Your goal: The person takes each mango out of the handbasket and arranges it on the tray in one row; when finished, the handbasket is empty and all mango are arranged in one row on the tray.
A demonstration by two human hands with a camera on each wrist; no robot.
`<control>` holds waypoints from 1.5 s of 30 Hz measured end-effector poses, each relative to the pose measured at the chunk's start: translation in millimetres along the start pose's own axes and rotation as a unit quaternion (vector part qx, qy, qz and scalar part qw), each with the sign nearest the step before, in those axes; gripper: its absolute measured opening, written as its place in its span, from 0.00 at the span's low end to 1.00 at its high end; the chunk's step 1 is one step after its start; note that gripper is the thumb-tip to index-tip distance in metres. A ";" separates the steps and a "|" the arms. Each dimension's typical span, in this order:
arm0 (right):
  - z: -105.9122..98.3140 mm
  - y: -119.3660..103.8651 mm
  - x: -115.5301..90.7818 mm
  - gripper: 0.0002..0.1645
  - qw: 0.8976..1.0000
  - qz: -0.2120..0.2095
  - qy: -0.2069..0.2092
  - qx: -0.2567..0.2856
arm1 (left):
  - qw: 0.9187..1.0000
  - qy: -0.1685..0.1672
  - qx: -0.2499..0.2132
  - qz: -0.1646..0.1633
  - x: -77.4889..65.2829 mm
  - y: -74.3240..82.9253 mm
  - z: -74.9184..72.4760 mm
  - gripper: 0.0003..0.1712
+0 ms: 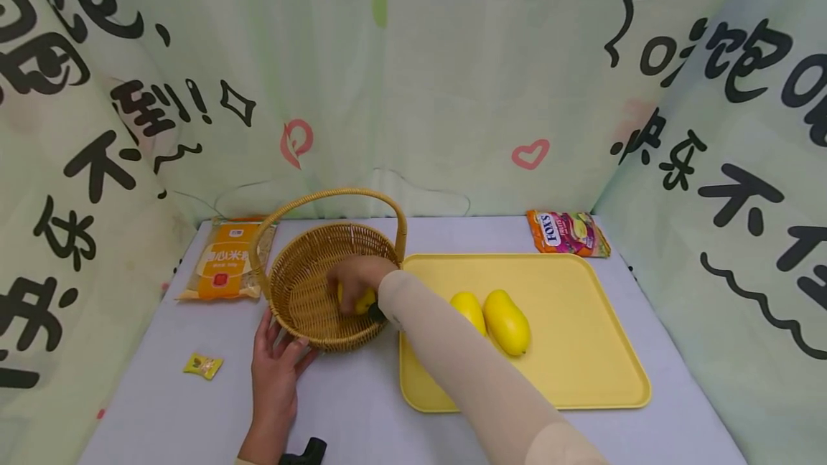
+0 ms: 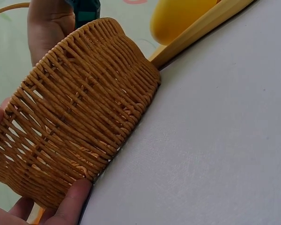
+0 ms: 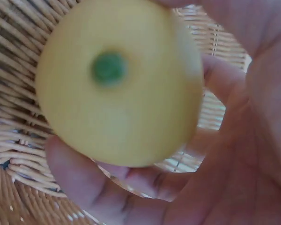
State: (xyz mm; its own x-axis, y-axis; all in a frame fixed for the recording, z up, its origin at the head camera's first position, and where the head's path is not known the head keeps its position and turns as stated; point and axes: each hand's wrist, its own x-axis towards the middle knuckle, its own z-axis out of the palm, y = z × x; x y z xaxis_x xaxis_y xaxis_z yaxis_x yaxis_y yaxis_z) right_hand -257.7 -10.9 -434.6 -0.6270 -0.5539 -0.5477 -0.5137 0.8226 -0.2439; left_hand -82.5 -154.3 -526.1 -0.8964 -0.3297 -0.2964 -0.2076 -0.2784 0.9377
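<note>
A brown wicker basket (image 1: pixel 304 285) with a tall arched handle stands left of the middle of the table. Down inside it, my right hand (image 1: pixel 358 280) holds a yellow mango (image 3: pixel 117 93); in the right wrist view fingers curl round its sides and its green stem spot faces the camera. My left hand (image 1: pixel 278 368) steadies the basket's near left side. In the left wrist view the thumb (image 2: pixel 75 201) lies low on the woven wall and another fingertip is at the rim. Two more mangoes (image 1: pixel 507 323) lie on the yellow tray (image 1: pixel 581 372), partly behind my right sleeve.
An orange-labelled food bag (image 1: pixel 222 264) lies behind the basket's left side. A small yellow packet (image 1: pixel 203 365) is on the table at left front. Behind the tray lies a red-purple FOX'S snack bag (image 1: pixel 568 233). Printed curtains (image 1: pixel 413 92) enclose the table's back and sides.
</note>
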 end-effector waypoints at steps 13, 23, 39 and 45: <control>-2.7 5.9 -14.4 0.32 0.993 -0.026 0.061 0.099 | 1.000 -0.001 -0.004 -0.006 -0.3 0.2 -0.3 0.52; 0.7 14.1 -26.0 0.36 0.974 -0.122 0.086 0.169 | 1.000 0.013 0.000 -0.006 -1.3 1.0 -0.5 0.53; 25.9 24.6 -48.7 0.39 0.897 -0.232 0.143 0.348 | 1.000 -0.003 -0.004 0.005 -2.9 -1.1 0.3 0.52; 30.2 31.8 -65.5 0.40 0.870 -0.242 0.149 0.403 | 1.000 0.002 0.002 0.005 -2.9 0.0 1.0 0.52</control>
State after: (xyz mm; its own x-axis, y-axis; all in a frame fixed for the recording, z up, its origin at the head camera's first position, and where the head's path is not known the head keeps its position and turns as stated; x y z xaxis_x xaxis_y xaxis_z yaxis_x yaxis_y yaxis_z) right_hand -215.2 55.4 -430.6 -0.6361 -0.7713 -0.0223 -0.2583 0.2400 -0.9358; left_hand -80.3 -152.5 -525.0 -0.8968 -0.3368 -0.2869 -0.1998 -0.2704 0.9418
